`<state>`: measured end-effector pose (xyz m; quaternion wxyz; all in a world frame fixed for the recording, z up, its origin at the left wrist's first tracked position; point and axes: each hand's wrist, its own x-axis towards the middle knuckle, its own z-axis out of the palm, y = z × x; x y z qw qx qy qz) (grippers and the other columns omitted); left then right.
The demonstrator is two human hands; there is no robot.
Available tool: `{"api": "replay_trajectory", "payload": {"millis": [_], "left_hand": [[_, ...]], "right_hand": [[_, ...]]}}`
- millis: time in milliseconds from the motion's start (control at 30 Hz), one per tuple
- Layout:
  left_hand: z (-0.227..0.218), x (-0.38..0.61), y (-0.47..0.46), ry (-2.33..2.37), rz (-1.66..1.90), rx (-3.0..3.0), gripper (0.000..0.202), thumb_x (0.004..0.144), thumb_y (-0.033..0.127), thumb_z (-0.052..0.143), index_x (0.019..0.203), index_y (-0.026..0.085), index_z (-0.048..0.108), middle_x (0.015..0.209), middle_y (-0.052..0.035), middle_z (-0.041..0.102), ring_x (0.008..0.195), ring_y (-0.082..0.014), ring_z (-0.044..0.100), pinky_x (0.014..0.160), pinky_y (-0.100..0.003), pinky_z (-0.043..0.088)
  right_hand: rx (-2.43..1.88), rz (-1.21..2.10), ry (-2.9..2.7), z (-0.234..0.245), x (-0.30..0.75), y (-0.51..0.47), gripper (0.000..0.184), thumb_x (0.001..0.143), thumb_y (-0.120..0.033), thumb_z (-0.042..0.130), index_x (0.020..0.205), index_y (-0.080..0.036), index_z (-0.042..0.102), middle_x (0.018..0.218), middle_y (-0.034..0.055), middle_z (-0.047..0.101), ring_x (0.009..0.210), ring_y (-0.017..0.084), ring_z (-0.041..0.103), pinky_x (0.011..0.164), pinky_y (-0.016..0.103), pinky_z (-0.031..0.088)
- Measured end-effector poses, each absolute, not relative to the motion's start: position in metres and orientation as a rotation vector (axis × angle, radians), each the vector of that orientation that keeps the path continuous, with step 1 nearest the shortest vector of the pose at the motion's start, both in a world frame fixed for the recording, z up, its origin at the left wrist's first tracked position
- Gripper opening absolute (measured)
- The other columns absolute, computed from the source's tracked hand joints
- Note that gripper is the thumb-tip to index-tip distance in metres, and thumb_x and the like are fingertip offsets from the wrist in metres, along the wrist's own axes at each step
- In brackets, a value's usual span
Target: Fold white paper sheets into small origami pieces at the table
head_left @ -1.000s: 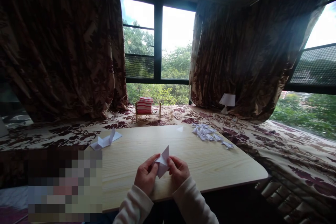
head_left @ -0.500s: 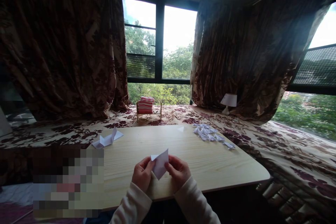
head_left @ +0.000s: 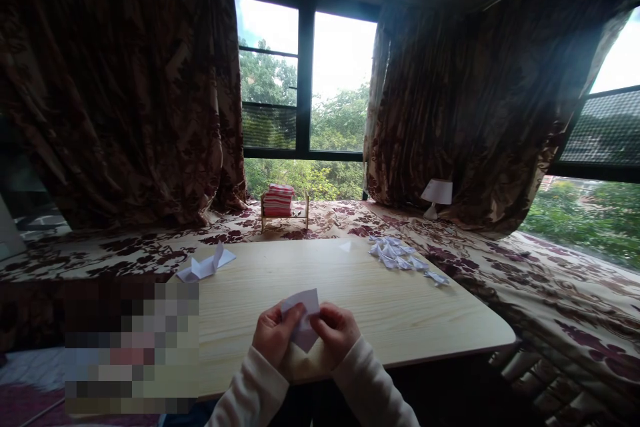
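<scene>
A small folded sheet of white paper (head_left: pixel 306 330) is held up between my two hands, just above the near part of the table. My left hand (head_left: pixel 273 333) pinches its left side, with the thumb lying across the front face. On the other side, my right hand (head_left: pixel 338 328) grips the right edge between thumb and fingers. The fingers behind the paper are hidden. Several folded white paper pieces (head_left: pixel 395 253) lie grouped at the table's far right. At the far left corner rest other white papers (head_left: pixel 206 265), some standing up in folds.
The pale wooden table (head_left: pixel 250 300) has rounded corners. Behind it, a floral-covered ledge (head_left: pixel 340 217) carries a small rack (head_left: pixel 285 216) with folded striped cloths (head_left: pixel 279 200) and a white lamp (head_left: pixel 437 192). A blurred patch covers the lower left.
The paper has turned a little in my hands and sits slightly lower. My left thumb has moved from its edge onto its face.
</scene>
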<state>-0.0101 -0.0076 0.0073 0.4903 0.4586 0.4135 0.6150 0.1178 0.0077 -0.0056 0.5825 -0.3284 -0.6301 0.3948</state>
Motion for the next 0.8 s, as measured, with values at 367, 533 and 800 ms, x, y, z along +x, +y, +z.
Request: {"api": "replay_trajectory", "payload": {"millis": [367,533,800], "left_hand": [[-0.002,-0.015,0.003,1.012,1.73,0.769,0.031,0.058,0.033,0.071,0.08,0.011,0.066,0.064,-0.0022,0.067,0.06,-0.0151,0.059,0.058,-0.024,0.047],[-0.006,-0.017,0.007,1.062,1.825,0.79,0.028,0.06,0.033,0.07,0.079,0.013,0.064,0.063,0.0014,0.064,0.057,-0.0116,0.056,0.054,-0.021,0.043],[-0.002,-0.013,0.004,1.016,1.74,0.869,0.038,0.058,0.028,0.071,0.089,0.014,0.056,0.069,-0.0006,0.066,0.063,-0.0134,0.059,0.06,-0.023,0.046]], "right_hand": [[-0.655,1.19,-1.438,-0.005,0.119,0.008,0.043,0.062,-0.04,0.067,0.096,-0.017,0.055,0.071,0.0032,0.061,0.064,0.017,0.056,0.054,0.026,0.044],[-0.644,1.148,-1.622,0.003,0.121,0.0,0.033,0.075,-0.044,0.052,0.085,-0.014,0.062,0.066,0.0034,0.061,0.062,0.015,0.055,0.056,0.025,0.043],[-0.826,0.991,-1.359,-0.011,0.123,0.017,0.024,0.073,-0.037,0.056,0.064,-0.014,0.056,0.056,-0.0009,0.053,0.048,0.009,0.045,0.044,0.02,0.037]]}}
